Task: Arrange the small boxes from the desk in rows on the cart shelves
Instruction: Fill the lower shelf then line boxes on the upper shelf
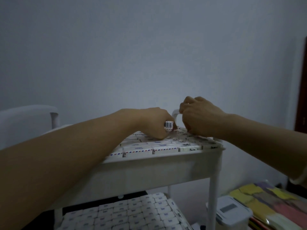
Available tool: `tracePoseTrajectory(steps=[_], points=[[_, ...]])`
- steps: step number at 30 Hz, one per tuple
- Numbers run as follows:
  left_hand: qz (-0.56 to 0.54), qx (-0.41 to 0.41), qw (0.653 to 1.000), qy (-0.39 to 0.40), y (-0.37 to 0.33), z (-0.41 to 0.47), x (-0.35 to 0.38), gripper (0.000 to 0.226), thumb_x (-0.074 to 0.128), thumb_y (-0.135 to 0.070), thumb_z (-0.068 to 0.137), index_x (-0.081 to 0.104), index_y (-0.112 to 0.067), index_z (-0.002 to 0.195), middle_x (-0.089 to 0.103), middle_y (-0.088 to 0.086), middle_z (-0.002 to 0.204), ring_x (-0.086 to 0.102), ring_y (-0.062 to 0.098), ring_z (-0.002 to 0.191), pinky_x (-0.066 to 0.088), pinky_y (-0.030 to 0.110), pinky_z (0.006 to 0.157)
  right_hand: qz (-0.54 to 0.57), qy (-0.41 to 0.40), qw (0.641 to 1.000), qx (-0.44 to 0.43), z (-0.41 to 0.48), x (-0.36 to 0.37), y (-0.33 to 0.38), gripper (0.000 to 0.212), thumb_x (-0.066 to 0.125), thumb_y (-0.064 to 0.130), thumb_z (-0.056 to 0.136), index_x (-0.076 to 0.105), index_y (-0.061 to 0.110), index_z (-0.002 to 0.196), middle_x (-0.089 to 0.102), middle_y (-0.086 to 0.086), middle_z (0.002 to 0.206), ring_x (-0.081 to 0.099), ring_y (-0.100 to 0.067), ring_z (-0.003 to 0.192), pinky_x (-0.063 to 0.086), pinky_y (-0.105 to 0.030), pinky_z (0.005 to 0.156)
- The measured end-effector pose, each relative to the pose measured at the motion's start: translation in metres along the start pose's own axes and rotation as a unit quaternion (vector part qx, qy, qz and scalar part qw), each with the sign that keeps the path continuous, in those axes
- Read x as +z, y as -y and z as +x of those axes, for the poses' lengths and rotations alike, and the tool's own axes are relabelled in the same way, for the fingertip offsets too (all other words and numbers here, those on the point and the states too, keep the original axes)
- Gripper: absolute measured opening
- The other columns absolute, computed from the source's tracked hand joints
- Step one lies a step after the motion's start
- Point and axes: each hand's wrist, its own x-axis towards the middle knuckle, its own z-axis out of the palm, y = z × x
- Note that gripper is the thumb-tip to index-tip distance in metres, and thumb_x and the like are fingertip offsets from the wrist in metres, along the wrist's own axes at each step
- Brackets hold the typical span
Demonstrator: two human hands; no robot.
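Grey wall, white cart point(149, 170), both levels packed with boxes point(166, 147) in rows. Our left hand point(152, 123) pinches one box point(168, 125) over the far top row. Light, stiff card, we judge: hold it by the short sides. Our right hand point(199, 117) is curled, fingertips hidden; whether it holds anything we cannot tell. Desk out of view.

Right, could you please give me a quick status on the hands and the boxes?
Left hand gripping a small box over the top shelf. Right hand down on the packed rows, grip unclear. No obstruction seen.
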Motion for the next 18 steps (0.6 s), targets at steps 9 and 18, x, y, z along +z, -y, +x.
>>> tracePoseTrajectory(steps=[9,18], points=[[-0.311,-0.056,0.940,-0.132,0.006,-0.006,-0.006,0.054,0.068,-0.011,0.085,0.033,-0.020,0.125,0.056,0.008,0.114,0.060,0.021,0.098,0.055,0.040,0.081,0.284,-0.040,0.956,0.058,-0.006,-0.008,-0.015,0.062,0.057,0.008,0.091,0.034,0.032,0.144,0.050,0.006,0.140,0.041,-0.017,0.127,0.041,-0.036,0.102],[-0.552,-0.081,0.826,-0.076,0.001,-0.006,-0.011,0.050,0.056,0.008,0.090,0.044,-0.013,0.134,0.057,0.012,0.123,0.059,0.027,0.109,0.054,0.040,0.089,0.361,-0.170,0.916,0.022,-0.021,0.000,-0.013,0.076,0.076,0.030,0.080,0.031,0.034,0.142,0.064,0.006,0.118,0.063,-0.008,0.094,0.055,-0.032,0.085]])
